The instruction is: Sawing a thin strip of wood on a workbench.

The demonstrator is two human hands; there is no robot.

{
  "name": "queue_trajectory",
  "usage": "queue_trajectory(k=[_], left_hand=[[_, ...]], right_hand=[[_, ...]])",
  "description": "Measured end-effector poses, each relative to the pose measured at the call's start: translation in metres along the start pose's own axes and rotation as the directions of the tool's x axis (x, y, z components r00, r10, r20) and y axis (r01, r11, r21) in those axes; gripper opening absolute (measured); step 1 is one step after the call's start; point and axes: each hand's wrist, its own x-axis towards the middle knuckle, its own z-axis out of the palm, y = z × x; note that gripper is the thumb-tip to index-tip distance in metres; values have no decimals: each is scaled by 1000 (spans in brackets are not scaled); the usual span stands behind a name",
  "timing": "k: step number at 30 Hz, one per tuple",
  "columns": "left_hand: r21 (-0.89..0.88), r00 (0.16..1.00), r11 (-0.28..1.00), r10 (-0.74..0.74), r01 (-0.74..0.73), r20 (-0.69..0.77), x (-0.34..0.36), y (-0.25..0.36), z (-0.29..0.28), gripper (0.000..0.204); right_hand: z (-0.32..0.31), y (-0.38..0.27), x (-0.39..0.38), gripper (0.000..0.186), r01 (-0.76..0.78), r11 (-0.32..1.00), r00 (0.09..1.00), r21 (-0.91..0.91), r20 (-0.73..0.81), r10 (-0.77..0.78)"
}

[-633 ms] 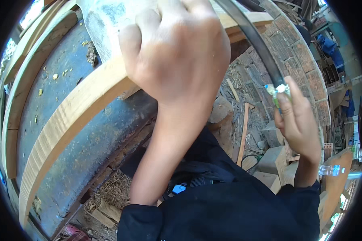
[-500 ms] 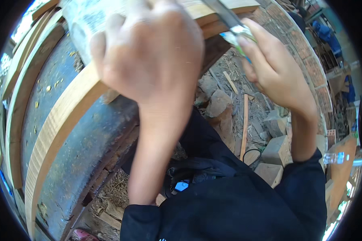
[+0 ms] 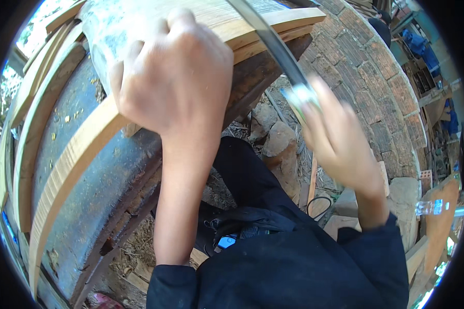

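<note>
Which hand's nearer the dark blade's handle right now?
Right. The right hand has its fingers around the handle; the left hand is off to its left, at the pale wood.

A long, curved tan wooden strip (image 3: 67,167) lies on the broad blue-grey worktop (image 3: 100,185), right of the curved pale wooden boards (image 3: 22,190) and left of the rounded reddish-brown brick surface (image 3: 366,82).

Left grip (image 3: 172,77) over wooden board (image 3: 72,159), right grip (image 3: 340,136) holding metal strip (image 3: 274,46), brickwork (image 3: 355,67) beside
</note>
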Motion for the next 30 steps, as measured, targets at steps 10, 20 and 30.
queue_trajectory(k=[10,20,30], left_hand=[[-35,998,999,38,-40,-57,2,4,2,19],[-12,995,997,71,-72,-74,5,1,5,21],[-74,994,996,43,-50,-99,4,14,5,12]], right_hand=[[4,6,28,18,101,994,992,-29,-79,-103],[3,6,41,33,49,998,998,38,-29,-48],[15,21,39,15,82,994,987,75,-144,-70]])
